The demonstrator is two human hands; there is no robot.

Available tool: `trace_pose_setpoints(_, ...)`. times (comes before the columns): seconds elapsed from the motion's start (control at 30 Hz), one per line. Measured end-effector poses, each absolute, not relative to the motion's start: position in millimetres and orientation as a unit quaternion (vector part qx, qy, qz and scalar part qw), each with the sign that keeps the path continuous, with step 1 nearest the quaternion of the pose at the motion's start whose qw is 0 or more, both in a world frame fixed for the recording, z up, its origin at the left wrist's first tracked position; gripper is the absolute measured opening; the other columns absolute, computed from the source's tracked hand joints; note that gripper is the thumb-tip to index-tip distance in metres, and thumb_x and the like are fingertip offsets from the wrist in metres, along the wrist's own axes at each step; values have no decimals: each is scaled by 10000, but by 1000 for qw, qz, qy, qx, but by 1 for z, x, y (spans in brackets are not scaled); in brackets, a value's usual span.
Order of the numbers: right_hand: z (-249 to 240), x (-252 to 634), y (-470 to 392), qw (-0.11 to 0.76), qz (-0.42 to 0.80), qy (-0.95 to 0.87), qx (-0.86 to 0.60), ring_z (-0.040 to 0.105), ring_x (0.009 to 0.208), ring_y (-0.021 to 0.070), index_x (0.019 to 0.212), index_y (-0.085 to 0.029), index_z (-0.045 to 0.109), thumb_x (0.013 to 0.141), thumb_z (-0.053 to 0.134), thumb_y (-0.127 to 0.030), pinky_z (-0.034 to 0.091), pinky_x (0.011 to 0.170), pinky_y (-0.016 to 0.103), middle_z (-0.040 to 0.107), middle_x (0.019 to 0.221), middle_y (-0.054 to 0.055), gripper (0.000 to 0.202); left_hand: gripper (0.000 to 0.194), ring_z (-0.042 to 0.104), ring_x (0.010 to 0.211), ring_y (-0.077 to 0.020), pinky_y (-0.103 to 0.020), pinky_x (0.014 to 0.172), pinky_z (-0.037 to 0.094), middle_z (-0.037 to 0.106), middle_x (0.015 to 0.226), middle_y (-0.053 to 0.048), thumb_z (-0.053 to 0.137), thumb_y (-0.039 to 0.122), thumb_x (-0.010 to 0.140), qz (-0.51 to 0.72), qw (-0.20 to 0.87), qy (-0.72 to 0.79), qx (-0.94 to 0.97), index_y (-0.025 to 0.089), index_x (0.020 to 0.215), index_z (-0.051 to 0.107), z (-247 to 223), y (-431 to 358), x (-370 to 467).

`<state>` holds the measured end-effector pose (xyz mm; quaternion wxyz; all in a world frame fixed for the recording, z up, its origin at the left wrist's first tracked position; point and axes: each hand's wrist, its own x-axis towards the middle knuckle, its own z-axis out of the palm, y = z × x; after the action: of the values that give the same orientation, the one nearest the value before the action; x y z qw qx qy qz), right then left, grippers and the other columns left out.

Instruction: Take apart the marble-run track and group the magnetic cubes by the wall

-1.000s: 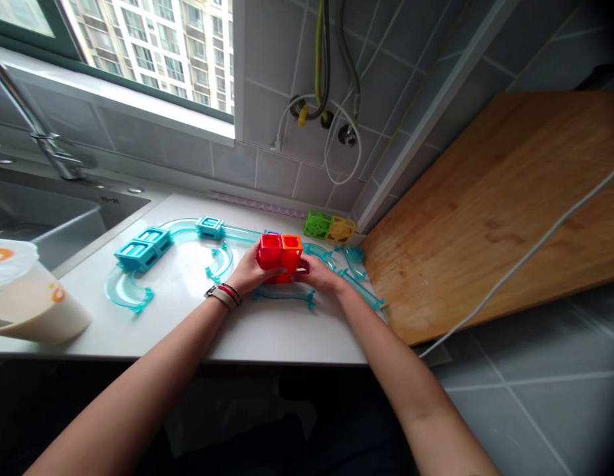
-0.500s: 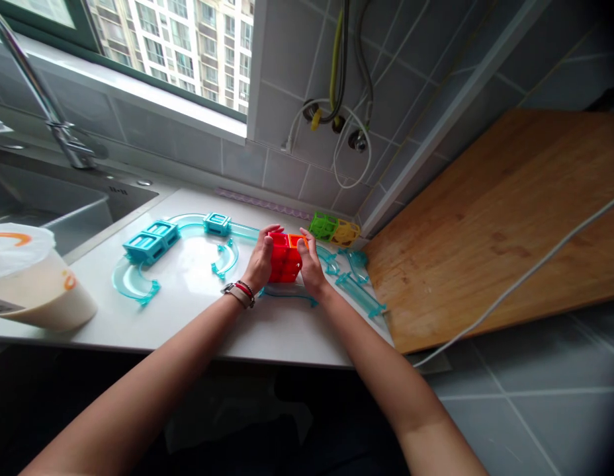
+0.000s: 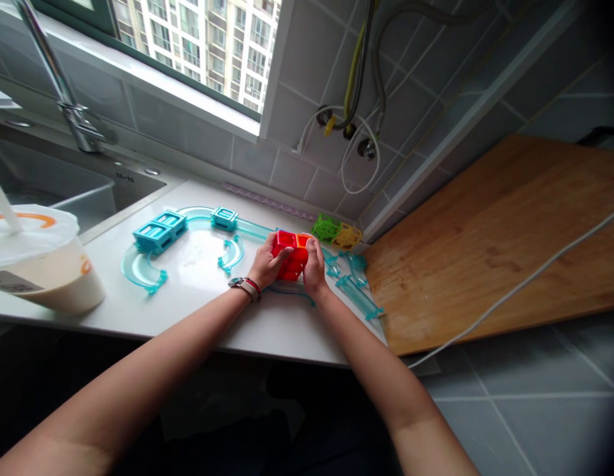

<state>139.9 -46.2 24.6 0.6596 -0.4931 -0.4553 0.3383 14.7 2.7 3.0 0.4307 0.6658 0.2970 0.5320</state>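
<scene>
On the white counter [image 3: 198,311], our left hand [image 3: 268,266] and right hand [image 3: 313,270] clasp the red-orange block cluster [image 3: 290,259] between them — near the track's right end. Laid so far: three blue blocks [image 3: 161,231] on the clear curved track [image 3: 198,218]; two green-yellow cubes [image 3: 337,231] sit apart, loose track pieces [image 3: 359,291] unplaced.

Your left hand [image 3: 267,266] and right hand [image 3: 314,271] covering most of the red and orange blocks [image 3: 288,254], a clear track piece [image 3: 287,289] half hidden beneath your wrists, the drink cup [image 3: 36,268] cut by the left edge, the faucet [image 3: 63,92] cropped at top.
</scene>
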Motion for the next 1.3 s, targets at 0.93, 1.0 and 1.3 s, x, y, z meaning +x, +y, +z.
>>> trace_pose_setpoints(0.93, 9, 197, -62, 631, 372, -428, -529, 690, 1100, 244, 1249, -217, 637, 844, 602, -378, 567, 955, 431, 727, 1219, 84, 438, 532, 642, 1059, -256, -405, 961, 518, 645, 1171, -83, 833, 408, 729, 474, 299, 238, 793, 218, 1197, 665, 8, 28, -3)
trace_pose_setpoints(1.0, 14, 194, -54, 652, 388, -414, -504, 692, 1107, 249, 1272, -209, 625, 927, 504, -505, 570, 945, 434, 711, 1255, 106, 471, 618, 631, 1084, -267, -411, 968, 513, 635, 1199, -90, 837, 432, 718, 481, 297, 264, 782, 214, 1257, 630, 5, 28, -1)
trace_pose_setpoints(1.3, -3, 192, -26, 558, 246, -540, -580, 667, 893, 233, 1008, -200, 701, 954, 460, -561, 543, 861, 366, 730, 953, 61, 437, 513, 664, 1071, -258, -395, 972, 516, 696, 1188, -90, 760, 504, 788, 454, 374, 274, 761, 210, 1193, 649, 2, 26, -1)
